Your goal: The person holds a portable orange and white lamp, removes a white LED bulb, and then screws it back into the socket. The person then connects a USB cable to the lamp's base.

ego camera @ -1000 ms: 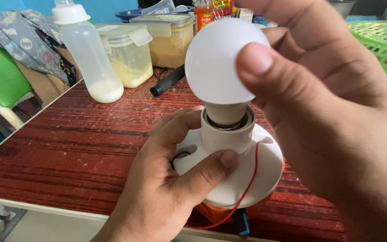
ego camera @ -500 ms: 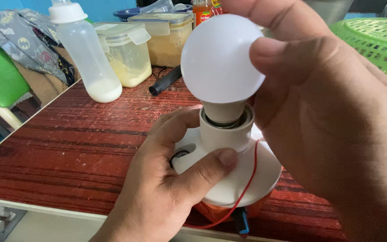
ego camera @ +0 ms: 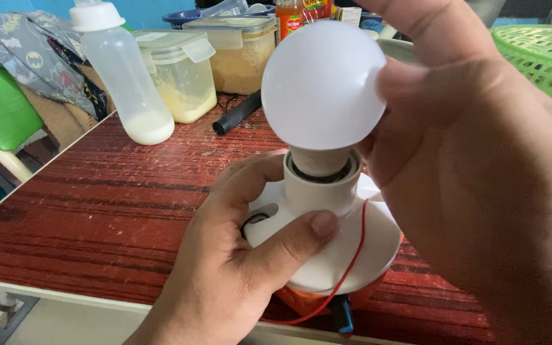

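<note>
Smooth, matte white bulb, round as a ball, seated base-down in a white plastic lamp holder; long axis upright, tilted slightly, globe pointing up, just above the near edge of the surface. Holder: short cylindrical socket rising from a wide, glossy disc base, thin red wire curving down over the disc to a blue-tipped end below. Left hand wrapped around the socket and disc, fingers closed on the holder, thumb pressed across the front of the cylinder. Right hand cupped on the right side of the globe, fingers curled narrow against the bulb, thumb touching its upper side. Dark red-brown wood with ridged grain underneath. Behind, well apart: translucent plastic baby bottle with a little milky liquid at the bottom, clear lidded containers holding pale and tan powder, black tube lying flat, green latticed basket at the far right.
</note>
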